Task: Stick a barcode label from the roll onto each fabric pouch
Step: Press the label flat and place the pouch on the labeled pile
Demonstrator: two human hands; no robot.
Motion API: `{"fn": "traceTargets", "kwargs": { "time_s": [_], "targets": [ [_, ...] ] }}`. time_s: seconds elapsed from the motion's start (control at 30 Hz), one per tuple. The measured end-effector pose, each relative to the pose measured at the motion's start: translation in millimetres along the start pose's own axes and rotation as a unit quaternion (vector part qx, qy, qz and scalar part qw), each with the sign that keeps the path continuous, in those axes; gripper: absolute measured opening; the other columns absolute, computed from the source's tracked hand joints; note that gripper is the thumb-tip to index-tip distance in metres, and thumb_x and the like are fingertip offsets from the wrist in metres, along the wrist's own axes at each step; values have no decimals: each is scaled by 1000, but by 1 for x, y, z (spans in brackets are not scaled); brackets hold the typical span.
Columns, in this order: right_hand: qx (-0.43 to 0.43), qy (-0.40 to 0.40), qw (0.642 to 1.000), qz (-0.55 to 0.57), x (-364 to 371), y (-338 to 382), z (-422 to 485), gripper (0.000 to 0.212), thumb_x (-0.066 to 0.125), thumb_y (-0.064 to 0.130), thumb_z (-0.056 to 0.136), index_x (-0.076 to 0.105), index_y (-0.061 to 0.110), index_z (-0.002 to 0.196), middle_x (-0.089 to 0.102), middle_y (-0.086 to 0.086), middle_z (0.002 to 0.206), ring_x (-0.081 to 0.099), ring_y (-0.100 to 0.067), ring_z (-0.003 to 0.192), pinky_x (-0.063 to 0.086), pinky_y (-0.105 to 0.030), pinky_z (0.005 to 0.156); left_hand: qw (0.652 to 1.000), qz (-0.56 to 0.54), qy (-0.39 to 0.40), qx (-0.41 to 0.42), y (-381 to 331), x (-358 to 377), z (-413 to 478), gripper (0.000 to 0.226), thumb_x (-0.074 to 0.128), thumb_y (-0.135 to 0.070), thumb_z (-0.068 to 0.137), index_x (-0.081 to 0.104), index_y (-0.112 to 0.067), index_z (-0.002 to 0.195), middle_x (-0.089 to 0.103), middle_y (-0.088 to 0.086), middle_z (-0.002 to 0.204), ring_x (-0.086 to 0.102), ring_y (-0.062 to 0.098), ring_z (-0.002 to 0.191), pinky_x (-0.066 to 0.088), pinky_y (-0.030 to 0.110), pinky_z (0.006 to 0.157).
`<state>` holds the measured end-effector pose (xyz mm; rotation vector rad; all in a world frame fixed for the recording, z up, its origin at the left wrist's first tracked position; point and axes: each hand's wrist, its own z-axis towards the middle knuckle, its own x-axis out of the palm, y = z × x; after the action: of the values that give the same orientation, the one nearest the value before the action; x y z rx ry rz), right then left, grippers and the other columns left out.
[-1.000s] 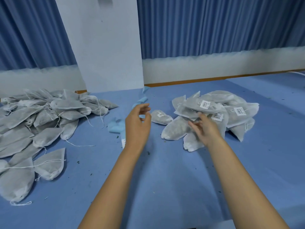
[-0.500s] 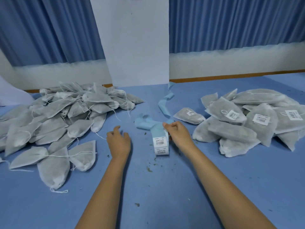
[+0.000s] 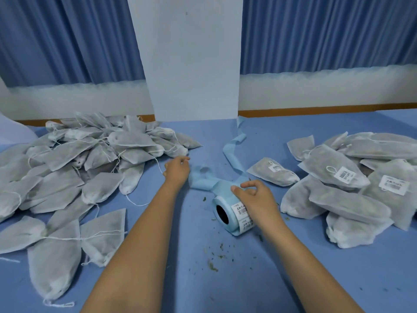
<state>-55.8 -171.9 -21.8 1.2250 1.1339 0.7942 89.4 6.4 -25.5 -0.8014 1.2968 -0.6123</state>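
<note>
A roll of barcode labels (image 3: 239, 210) lies on its side on the blue table (image 3: 225, 288), white labels facing up. My right hand (image 3: 257, 199) grips the top of the roll, thumb and curled fingers on its blue liner. The empty liner strip (image 3: 234, 145) trails away toward the back. My left hand (image 3: 178, 169) hovers with loosely curled fingers, holding nothing, at the right edge of the heap of unlabelled grey pouches (image 3: 90, 159). Labelled pouches (image 3: 349, 179) are piled at the right, one single labelled pouch (image 3: 273, 172) lying just beyond my right hand.
A white panel (image 3: 191, 59) stands upright at the table's back, with blue curtains (image 3: 327, 30) behind it. Dry crumbs (image 3: 214, 265) are scattered on the cloth in front of the roll. Two loose pouches (image 3: 54, 256) lie near the front left.
My right hand has left the labelled pile, reached the roll and now grips its top. My left hand dropped and moved left and farther out toward the unlabelled heap.
</note>
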Motion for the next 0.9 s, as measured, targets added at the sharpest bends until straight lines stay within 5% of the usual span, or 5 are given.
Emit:
{"fn": "traceTargets", "kwargs": {
  "time_s": [0.2, 0.3, 0.43, 0.67, 0.9],
  "targets": [
    [8, -45, 998, 43, -2, -4, 3, 38, 67, 27, 86, 34, 18, 69, 35, -4, 67, 32, -17, 61, 26, -28, 54, 981, -140, -123, 56, -10, -1, -30, 20, 55, -5, 95, 74, -2, 98, 73, 12, 100, 62, 38, 98, 38, 10, 67],
    [40, -13, 995, 86, -7, 5, 1, 34, 59, 32, 92, 44, 11, 69, 48, -8, 62, 44, -19, 56, 36, -25, 55, 974, -122, -121, 147, -15, -10, -58, 18, 57, -6, 95, 75, -6, 98, 70, -2, 99, 64, 28, 102, 40, 8, 82],
    [61, 116, 985, 110, -25, 11, -4, 17, 60, 26, 89, 57, 12, 80, 67, 3, 70, 61, -10, 60, 45, -23, 62, 934, -57, -200, 289, -22, -27, -101, 22, 60, 5, 88, 76, -7, 98, 71, 1, 98, 60, 23, 108, 37, 40, 101],
    [49, 141, 986, 72, -35, 1, -13, 29, 75, 2, 76, 50, 14, 86, 69, 0, 78, 59, -15, 73, 46, -29, 74, 899, -149, -237, 338, -17, -36, -147, 17, 66, 6, 86, 75, -2, 97, 66, -13, 106, 57, 4, 114, 39, 40, 108],
    [-14, 41, 999, -2, -18, -1, -10, 31, 71, 31, 84, 46, 14, 79, 65, -14, 78, 59, -17, 69, 42, -35, 70, 852, -285, -293, 325, -22, -52, -157, 15, 61, -9, 93, 70, -16, 102, 67, -14, 96, 66, 15, 87, 52, 27, 79]
  ]
}}
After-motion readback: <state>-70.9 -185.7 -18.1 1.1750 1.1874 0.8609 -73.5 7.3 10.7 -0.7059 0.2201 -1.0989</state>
